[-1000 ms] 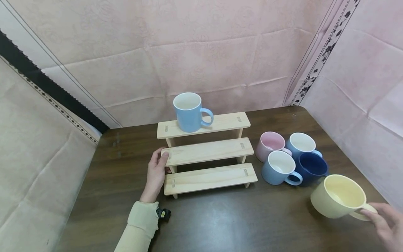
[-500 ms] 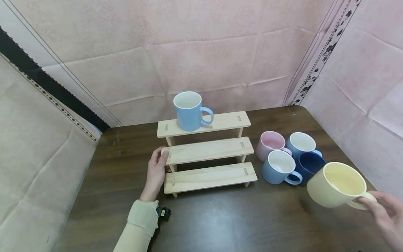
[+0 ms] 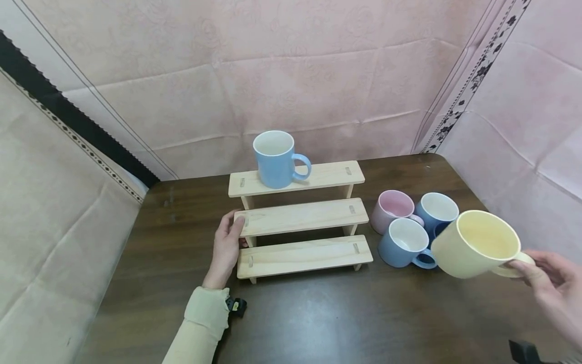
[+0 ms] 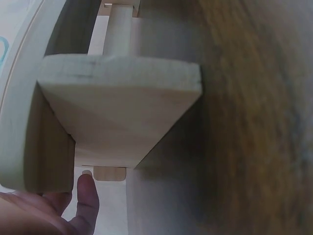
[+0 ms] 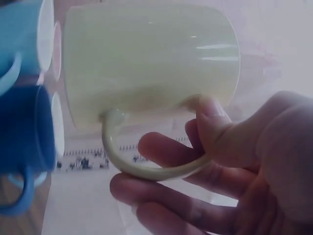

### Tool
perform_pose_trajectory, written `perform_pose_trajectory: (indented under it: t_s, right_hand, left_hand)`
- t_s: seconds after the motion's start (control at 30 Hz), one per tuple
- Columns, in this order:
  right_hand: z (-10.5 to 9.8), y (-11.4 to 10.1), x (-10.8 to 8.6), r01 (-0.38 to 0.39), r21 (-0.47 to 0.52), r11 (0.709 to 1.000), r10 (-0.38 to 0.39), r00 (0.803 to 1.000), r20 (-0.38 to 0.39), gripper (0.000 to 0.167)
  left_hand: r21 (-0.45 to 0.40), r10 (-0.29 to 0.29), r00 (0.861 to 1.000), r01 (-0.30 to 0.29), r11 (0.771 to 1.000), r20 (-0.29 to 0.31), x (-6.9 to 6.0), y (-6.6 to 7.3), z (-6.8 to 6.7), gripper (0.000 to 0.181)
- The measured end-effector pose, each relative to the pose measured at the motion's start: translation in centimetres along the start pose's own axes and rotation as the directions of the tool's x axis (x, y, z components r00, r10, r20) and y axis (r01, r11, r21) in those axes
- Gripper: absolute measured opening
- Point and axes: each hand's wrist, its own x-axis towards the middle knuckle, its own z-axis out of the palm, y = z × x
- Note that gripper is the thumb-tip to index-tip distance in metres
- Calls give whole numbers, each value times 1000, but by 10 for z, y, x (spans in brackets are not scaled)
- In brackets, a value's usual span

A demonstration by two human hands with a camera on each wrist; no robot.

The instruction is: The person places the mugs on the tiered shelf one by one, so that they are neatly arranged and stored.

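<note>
My right hand (image 3: pixel 552 283) pinches the handle of a pale yellow mug (image 3: pixel 473 247), which hangs above the table at the right, in front of the other mugs. In the right wrist view, thumb and fingers close round its handle (image 5: pixel 161 172). My left hand (image 3: pixel 225 247) grips the left end of the middle board of a three-step wooden rack (image 3: pixel 302 217), thumb on top. The left wrist view has the board ends close up, with part of the hand (image 4: pixel 58 210) at the lower left. A light blue mug (image 3: pixel 275 164) stands upright on the top step.
Right of the rack stand a pink mug (image 3: pixel 394 207), a grey-blue mug (image 3: pixel 404 242), another light blue mug (image 3: pixel 434 210) and a dark blue mug (image 5: pixel 24 129), mostly hidden by the yellow one in the head view. Pale cloth (image 3: pixel 295 76) walls the brown table (image 3: pixel 318 323).
My right hand has lifted the yellow mug off the table and carried it up and to the left, over the dark blue mug. The left hand stays on the rack.
</note>
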Motion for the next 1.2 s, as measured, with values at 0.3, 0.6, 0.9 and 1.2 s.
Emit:
perform_pose_trajectory:
  t_s: [0.3,0.6,0.9,1.2]
  right_hand:
    - [23,-46,31,48,-284,958,-37,998,44,9]
    - [50,-70,56,29,-277,960,0,995,105,16]
    - [76,-82,76,25,-227,973,9,989,150,21]
    - [102,-94,91,29,-186,982,7,982,188,27]
  left_hand:
    - [-7,-2,1000,2,1000,-3,-3,1,0,43]
    - [-1,14,1000,-14,1000,2,-1,2,3,42]
    - [33,-24,1000,24,999,18,-10,25,3,40]
    - [52,-18,1000,17,998,13,-18,38,3,40]
